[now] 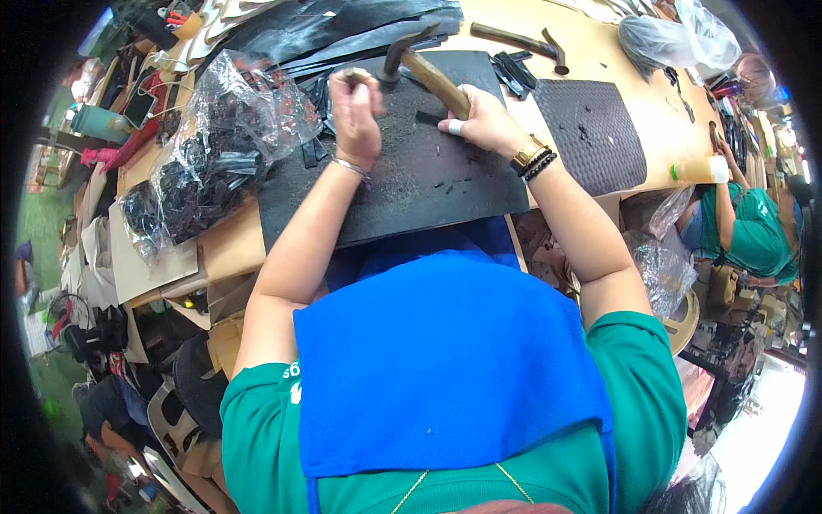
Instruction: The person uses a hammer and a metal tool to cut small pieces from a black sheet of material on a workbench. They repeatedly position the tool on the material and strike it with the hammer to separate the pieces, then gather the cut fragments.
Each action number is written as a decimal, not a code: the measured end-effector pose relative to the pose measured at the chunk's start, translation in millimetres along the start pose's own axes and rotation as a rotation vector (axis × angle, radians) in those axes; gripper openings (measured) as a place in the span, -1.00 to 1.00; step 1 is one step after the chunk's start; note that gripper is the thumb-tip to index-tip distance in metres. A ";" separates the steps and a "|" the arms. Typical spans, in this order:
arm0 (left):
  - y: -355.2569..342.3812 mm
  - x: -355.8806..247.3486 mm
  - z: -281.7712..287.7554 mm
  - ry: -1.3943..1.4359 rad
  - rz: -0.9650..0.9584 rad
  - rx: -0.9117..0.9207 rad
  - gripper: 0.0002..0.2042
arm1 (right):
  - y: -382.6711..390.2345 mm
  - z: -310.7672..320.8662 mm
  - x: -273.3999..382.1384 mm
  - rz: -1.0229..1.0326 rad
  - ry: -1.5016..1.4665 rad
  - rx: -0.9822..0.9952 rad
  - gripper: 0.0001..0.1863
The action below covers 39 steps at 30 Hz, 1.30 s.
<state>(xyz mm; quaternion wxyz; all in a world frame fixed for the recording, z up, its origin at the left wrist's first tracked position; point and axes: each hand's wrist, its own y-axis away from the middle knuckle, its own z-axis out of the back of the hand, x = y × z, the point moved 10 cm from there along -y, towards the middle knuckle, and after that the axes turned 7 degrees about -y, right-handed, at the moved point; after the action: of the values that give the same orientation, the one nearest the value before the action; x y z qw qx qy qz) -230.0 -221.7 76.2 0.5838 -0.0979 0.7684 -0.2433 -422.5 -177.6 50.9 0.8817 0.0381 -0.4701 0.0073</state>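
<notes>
My right hand (485, 118) grips the wooden handle of a hammer (432, 79), its dark metal head pointing up and left over the black work mat (385, 201). A white wrap circles one finger of that hand. Left of it, my left hand (356, 124) is raised above the mat with fingers curled in. A small dark end shows at its fingertips, too little to tell what it is. A short black strip (428, 118) lies on the mat beside my right hand. Small dark scraps are scattered over the mat.
A second hammer (522, 43) lies at the back right, near a bundle of black strips (514, 73). A woven dark mat (592, 137) is on the right. Plastic-wrapped dark pieces (214, 163) are piled on the left. Black sheets (342, 30) lie behind. Another person (745, 223) sits far right.
</notes>
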 end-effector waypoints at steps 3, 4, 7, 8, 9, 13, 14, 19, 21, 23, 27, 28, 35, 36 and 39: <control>-22.0 11.1 3.5 -0.507 0.018 0.089 -0.91 | -1.8 16.6 -24.8 0.026 -0.077 -0.085 -0.63; -24.3 8.4 -7.4 -0.736 0.007 0.190 -0.89 | 1.3 34.0 -19.2 0.067 -0.037 -0.156 -0.64; -29.7 9.1 -39.7 -1.046 -0.310 0.426 -0.79 | -7.1 89.1 -38.0 0.022 0.033 -0.252 -0.69; -31.4 14.9 -45.6 -1.127 -0.352 0.468 -0.77 | -8.7 105.1 -31.1 0.019 0.073 -0.294 -0.71; -33.0 24.7 -45.8 -1.160 -0.350 0.504 -0.76 | -7.7 116.8 -34.6 -0.080 0.027 -0.290 -0.55; -42.5 45.5 -54.1 -1.238 -0.270 0.635 -0.76 | -8.8 146.1 -72.9 -0.228 -0.181 -0.350 -0.58; -42.3 46.6 -55.2 -1.255 -0.217 0.661 -0.77 | -5.4 146.0 -80.1 -0.239 -0.251 -0.385 -0.58; -18.5 13.3 -70.9 -1.149 -0.255 0.584 -0.81 | 2.5 159.0 -106.1 -0.261 -0.098 -0.413 -0.43; 4.4 2.1 -76.8 -1.154 -0.262 0.627 -0.82 | 10.3 158.5 -99.3 -0.259 -0.049 -0.418 -0.43; 23.9 -5.3 -80.4 -1.154 -0.270 0.672 -0.85 | 21.5 160.8 -93.7 -0.207 0.023 -0.459 -0.46; 49.1 -12.0 -76.7 -1.193 -0.281 0.750 -0.86 | 41.4 138.4 -89.4 -0.146 -0.108 -0.383 -0.46; 47.2 -14.6 -72.5 -1.137 -0.232 0.706 -0.86 | 50.8 127.8 -78.7 -0.183 -0.143 -0.358 -0.51; 8.2 -2.0 -35.4 -0.636 0.051 0.382 -0.77 | 98.0 66.6 -51.1 -0.247 -0.068 -0.163 -0.57; 6.0 11.7 -30.6 -0.577 0.162 0.376 -0.77 | 97.8 66.3 -46.5 -0.167 0.008 -0.186 -0.57; 3.2 4.4 -33.6 -0.379 0.135 0.282 -0.77 | 98.2 63.7 -39.9 0.005 0.116 -0.243 -0.55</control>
<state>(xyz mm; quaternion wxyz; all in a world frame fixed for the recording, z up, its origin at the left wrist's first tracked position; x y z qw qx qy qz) -262.6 -212.1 77.6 0.7404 -0.0078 0.6083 -0.2857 -502.4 -83.5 59.0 0.9056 -0.0704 -0.4158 -0.0453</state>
